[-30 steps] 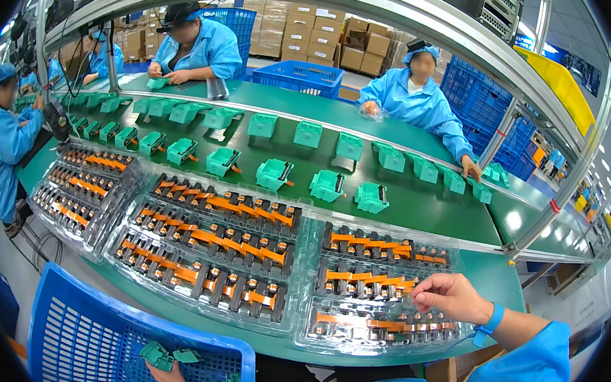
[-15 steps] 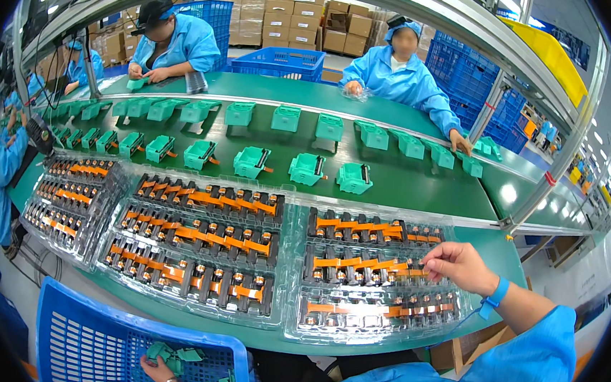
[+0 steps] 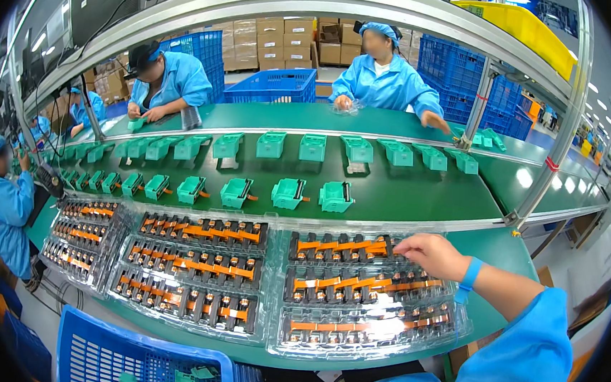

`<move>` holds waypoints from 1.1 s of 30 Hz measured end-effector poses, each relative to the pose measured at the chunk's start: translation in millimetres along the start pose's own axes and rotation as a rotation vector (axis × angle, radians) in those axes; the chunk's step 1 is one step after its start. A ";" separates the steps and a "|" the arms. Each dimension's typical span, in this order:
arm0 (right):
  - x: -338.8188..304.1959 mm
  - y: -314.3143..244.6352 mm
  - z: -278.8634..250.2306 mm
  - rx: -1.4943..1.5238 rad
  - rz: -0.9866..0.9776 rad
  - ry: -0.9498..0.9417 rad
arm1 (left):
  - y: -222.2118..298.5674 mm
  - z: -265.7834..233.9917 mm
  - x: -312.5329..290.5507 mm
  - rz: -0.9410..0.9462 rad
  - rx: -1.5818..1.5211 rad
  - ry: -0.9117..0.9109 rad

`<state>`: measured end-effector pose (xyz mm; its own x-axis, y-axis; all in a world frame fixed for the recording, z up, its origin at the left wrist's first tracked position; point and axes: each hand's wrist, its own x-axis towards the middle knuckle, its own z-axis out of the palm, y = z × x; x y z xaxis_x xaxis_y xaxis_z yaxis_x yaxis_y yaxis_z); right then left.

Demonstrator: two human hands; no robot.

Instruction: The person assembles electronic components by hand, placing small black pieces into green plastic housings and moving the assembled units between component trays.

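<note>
My right hand [image 3: 433, 256], with a blue band at the wrist, is over the right end of the far row in the right clear plastic tray [image 3: 277, 318]. Its thumb and fingers come together at the black parts with orange flat ribbon strips [image 3: 344, 249]; whether they grip one is hidden. My left hand is out of view. At the lower left, a blue basket [image 3: 227, 368] holds several loose green plastic pieces [image 3: 186, 381].
Two more filled trays [image 3: 188, 264] lie to the left. Beyond them, green plastic housings [image 3: 288, 193] stand in two rows on a green belt [image 3: 405, 195]. Two co-workers sit across it; another is at the far left. A metal frame post [image 3: 548, 163] rises at the right.
My right hand has moved from the middle row to the far row of the right tray. My left hand has left the view. The housings have shifted left; the co-worker opposite has released one.
</note>
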<state>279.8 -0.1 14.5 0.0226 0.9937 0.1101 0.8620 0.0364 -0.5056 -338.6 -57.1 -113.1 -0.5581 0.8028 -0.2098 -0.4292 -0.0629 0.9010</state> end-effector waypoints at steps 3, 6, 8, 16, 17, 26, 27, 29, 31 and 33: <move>14.6 18.1 3.6 -0.154 -0.146 -0.009 | 32.4 -12.4 -4.1 -0.048 -0.385 -0.530; 36.6 25.3 17.6 -0.341 -0.326 -0.020 | 54.8 80.8 -53.6 -0.056 -0.465 -0.447; 41.6 31.2 17.4 -0.367 -0.397 0.005 | 51.1 125.6 -73.6 -0.142 -0.442 -0.613; 28.0 63.5 3.6 -0.058 -0.616 0.272 | 1.4 289.1 -145.9 -0.783 -0.417 -0.827; 25.1 59.1 2.7 0.109 -0.479 0.298 | -8.0 299.5 -147.3 -0.813 -0.435 -0.808; 8.9 -43.1 -9.3 0.760 -0.661 -0.120 | -45.7 336.0 -171.6 -0.900 -0.253 -0.896; 16.3 -49.2 -7.1 0.700 -0.744 -0.099 | -46.9 336.5 -169.6 -0.895 -0.243 -0.902; 25.8 -51.4 6.5 0.655 -0.734 -0.163 | -51.8 333.2 -167.1 -0.884 -0.017 -0.941; 29.7 -50.2 14.0 0.788 -0.503 -0.393 | -52.2 334.5 -167.7 -0.869 -0.023 -0.962; 29.8 -37.1 40.8 0.952 -0.447 -0.232 | -49.0 334.5 -172.5 -0.768 -0.101 -0.957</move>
<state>227.9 32.5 1.6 -0.3799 0.8620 0.3357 0.0179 0.3697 -0.9290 16.2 5.8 5.9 0.5902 0.7602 -0.2715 -0.4931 0.6059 0.6243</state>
